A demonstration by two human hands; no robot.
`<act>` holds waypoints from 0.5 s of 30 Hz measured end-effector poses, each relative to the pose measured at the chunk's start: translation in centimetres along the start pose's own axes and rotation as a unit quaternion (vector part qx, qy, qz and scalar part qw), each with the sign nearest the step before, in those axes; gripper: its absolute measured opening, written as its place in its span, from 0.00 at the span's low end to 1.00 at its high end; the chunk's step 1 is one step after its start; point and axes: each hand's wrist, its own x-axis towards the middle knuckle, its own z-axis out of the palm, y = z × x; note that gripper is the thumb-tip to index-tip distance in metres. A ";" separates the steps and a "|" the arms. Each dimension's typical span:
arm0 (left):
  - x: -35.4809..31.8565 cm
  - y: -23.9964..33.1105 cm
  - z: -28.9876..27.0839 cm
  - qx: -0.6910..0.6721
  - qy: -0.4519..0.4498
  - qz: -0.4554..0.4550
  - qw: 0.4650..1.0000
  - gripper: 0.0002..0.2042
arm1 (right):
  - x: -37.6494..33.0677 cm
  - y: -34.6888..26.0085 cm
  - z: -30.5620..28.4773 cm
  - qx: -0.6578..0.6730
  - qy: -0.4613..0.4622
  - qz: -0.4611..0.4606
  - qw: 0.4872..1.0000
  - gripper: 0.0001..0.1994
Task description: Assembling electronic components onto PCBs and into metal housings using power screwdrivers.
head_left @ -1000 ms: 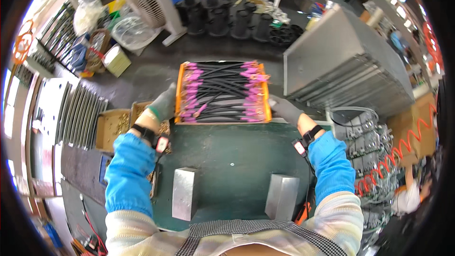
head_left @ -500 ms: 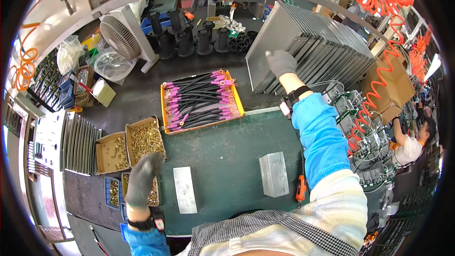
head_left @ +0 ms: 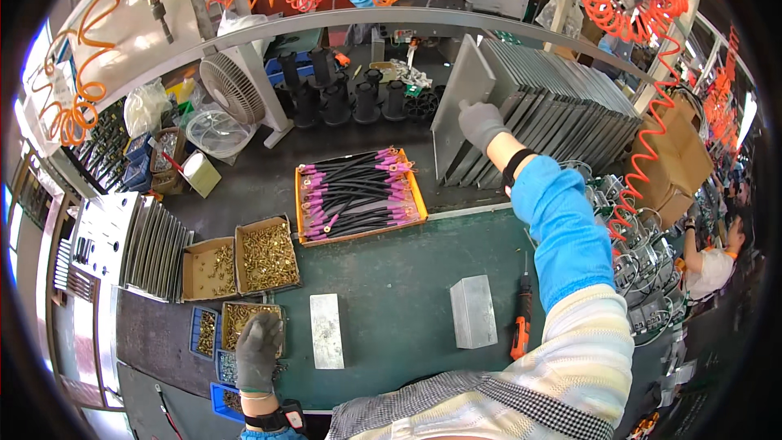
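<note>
My right hand (head_left: 482, 125), in a grey glove, grips the edge of the front grey metal plate (head_left: 463, 90). That plate leans a little apart from the upright stack of similar plates (head_left: 562, 106) behind it. At the lower left my gloved left hand (head_left: 259, 350) is over the near side of a small open box of brass screws (head_left: 236, 319). Its fingers are curled together, and what they may hold is hidden. Two metal blocks (head_left: 327, 332) (head_left: 473, 314) stand apart on the green mat, in front of me.
A yellow-edged tray (head_left: 419, 195) holds black cables with pink ends. Cardboard boxes of brass fittings (head_left: 267, 257) and blue bins (head_left: 204, 332) stand left. An orange-and-black power screwdriver (head_left: 521, 326) lies near my right arm. A fan (head_left: 232, 85) and black spools (head_left: 336, 102) stand behind.
My right hand has taken hold of the front plate, which has come away from the stack. My left hand has moved back toward me, off the larger fittings box. The view has shifted.
</note>
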 end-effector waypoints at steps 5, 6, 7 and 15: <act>0.6 -1.9 3.3 0.037 -0.042 -0.039 0.998 0.28 | -1.1 0.0 2.0 0.219 0.132 0.088 0.963 0.11; 0.9 -2.2 4.0 0.036 -0.047 -0.048 0.997 0.28 | -1.5 -0.1 2.6 0.315 0.196 0.084 0.925 0.13; 1.0 -2.3 4.5 0.041 -0.041 -0.064 0.996 0.28 | -1.9 -0.5 3.3 0.325 0.256 0.059 0.908 0.13; 1.4 -1.1 4.9 0.071 -0.060 -0.036 0.995 0.27 | -2.6 -4.4 6.5 0.423 0.437 0.186 0.772 0.27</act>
